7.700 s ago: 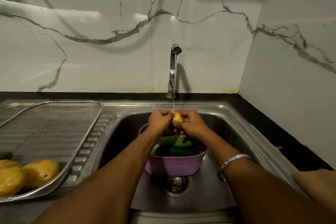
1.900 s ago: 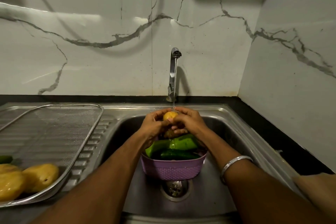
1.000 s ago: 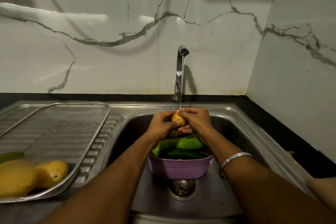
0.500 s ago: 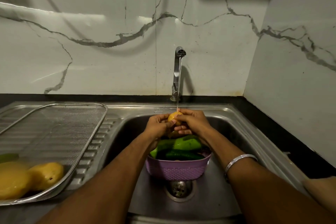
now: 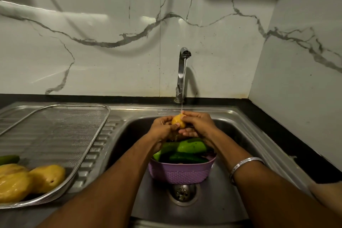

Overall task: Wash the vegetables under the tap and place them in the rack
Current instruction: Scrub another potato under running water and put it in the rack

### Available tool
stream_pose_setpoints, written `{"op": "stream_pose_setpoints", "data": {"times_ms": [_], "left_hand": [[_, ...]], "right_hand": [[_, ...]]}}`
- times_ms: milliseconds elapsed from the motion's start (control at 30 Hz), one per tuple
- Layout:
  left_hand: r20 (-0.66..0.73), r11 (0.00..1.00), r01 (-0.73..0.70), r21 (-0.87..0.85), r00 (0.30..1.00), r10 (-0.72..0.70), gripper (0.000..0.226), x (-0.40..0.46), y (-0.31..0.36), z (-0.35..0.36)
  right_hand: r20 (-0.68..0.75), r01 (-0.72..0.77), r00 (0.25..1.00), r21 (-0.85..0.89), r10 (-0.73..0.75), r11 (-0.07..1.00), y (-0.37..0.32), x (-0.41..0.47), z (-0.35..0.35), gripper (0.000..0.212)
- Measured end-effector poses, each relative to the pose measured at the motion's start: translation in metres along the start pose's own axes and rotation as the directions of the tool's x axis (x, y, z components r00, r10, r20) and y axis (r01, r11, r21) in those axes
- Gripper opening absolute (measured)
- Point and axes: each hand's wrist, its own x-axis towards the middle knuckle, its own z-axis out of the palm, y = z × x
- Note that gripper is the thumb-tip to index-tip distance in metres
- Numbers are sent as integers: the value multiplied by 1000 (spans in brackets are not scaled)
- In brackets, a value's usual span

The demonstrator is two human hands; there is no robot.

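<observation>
Both hands, left [image 5: 160, 129] and right [image 5: 199, 126], grip one potato [image 5: 178, 122] under the tap [image 5: 182, 72] stream, above a purple basket [image 5: 182, 172] of green vegetables [image 5: 187, 147] in the sink [image 5: 238, 122]; washed potatoes [image 5: 46, 177] lie in the rack [image 5: 55, 131]

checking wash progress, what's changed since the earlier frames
Little: both hands, left and right, keep turning the small yellow potato under the thin tap stream. Unchanged: purple plastic basket of green vegetables, steel mesh rack with yellow produce.

Both hands hide most of the small yellow vegetable [image 5: 178, 122].
</observation>
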Motion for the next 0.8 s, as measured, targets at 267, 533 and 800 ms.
{"op": "stream_pose_setpoints", "data": {"times_ms": [267,533,800], "left_hand": [[-5,997,63,-36,998,-64,27,0,0,6],[-90,979,117,-166,987,-133,28,2,4,5],[-95,968,102,-228,987,-126,19,3,7,13]], "right_hand": [[-112,102,988,-66,-109,993,7,4,8,23],[11,70,998,-94,-70,993,-1,-1,6,30],[-205,192,950,-202,-233,960,-2,-1,10,20]]}}
